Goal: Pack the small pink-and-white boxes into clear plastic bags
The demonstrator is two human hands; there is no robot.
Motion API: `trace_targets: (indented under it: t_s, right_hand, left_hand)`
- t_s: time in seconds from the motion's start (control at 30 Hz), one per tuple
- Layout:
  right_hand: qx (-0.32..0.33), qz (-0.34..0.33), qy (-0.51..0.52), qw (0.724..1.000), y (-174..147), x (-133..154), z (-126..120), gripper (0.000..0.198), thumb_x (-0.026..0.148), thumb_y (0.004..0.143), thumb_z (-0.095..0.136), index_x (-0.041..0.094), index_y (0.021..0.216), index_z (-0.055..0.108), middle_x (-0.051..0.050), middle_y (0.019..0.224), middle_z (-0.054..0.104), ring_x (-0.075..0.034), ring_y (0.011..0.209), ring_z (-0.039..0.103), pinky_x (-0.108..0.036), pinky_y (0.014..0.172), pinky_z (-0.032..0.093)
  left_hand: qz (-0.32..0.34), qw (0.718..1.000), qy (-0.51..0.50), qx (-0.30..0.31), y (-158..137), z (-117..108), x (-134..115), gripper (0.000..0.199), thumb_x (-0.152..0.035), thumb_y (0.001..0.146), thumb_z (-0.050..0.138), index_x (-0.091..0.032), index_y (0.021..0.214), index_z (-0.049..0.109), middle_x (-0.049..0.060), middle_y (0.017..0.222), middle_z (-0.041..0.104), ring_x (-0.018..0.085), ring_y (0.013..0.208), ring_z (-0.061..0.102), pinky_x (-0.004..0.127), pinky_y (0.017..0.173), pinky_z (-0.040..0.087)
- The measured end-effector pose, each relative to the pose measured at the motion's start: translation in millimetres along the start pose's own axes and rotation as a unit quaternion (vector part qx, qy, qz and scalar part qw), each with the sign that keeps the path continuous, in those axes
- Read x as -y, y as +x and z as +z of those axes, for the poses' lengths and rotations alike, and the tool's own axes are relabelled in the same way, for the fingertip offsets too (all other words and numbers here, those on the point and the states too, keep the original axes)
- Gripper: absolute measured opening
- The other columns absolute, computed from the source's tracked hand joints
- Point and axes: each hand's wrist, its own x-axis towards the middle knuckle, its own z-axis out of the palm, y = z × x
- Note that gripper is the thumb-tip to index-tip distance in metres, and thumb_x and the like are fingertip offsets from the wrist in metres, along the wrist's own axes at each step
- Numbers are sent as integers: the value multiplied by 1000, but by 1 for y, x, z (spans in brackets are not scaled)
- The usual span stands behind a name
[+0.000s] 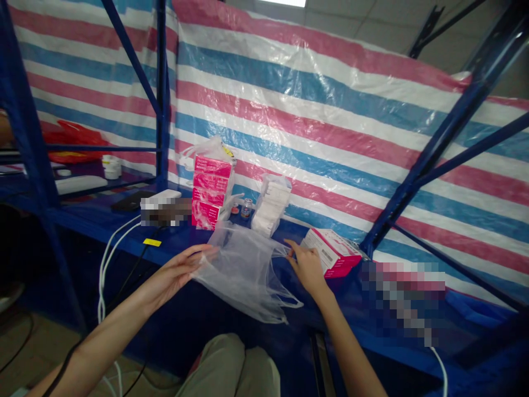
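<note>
A thin clear plastic bag [243,270] with loop handles hangs slack over the blue shelf's front edge. My left hand [184,269] is closed on its left side; some fingertips show through the film. My right hand [306,266] is by the bag's right side, its thumb and index finger curved and apart near a handle. Whether those fingertips touch the film I cannot tell. Just beyond my right hand lies a pink and white box [334,251]. Behind the bag stand a stack of pink boxes [210,190] wrapped in clear plastic and a bagged white stack [271,204].
A small glass jar [247,208] stands between the stacks. White cables [103,264] hang off the shelf [173,242] at left, near a yellow tag [152,242]. Blue metal posts [162,99] and a striped plastic sheet [289,110] bound the space. Blurred patches hide some items.
</note>
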Motion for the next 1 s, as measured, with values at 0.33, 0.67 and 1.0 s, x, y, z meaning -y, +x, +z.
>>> trace_targets:
  t_s: [0.33,0.67,1.0]
  right_hand:
    - [-12,-33,-87,996,54,-5,-3,23,21,88,42,25,98,63,-5,96,64,-20,88,55,-33,77,27]
    - [66,-13,-41,997,50,-8,28,26,23,88,41,25,102,62,-4,102,62,-20,96,54,-33,80,30]
    - [-106,-8,102,989,82,-9,-22,40,16,80,39,23,118,52,-4,117,55,-19,104,49,-32,87,36]
  left_hand:
    - [138,955,259,-52,22,-29,19,43,-38,72,63,-18,111,63,9,135,43,29,130,30,44,109,15]
    - [255,749,604,-99,17,-23,38,41,-26,87,37,-21,126,49,2,148,18,24,136,13,46,110,14]
    - [287,722,628,-33,28,13,-8,31,-23,87,38,-25,110,59,5,116,56,22,109,50,34,97,38]
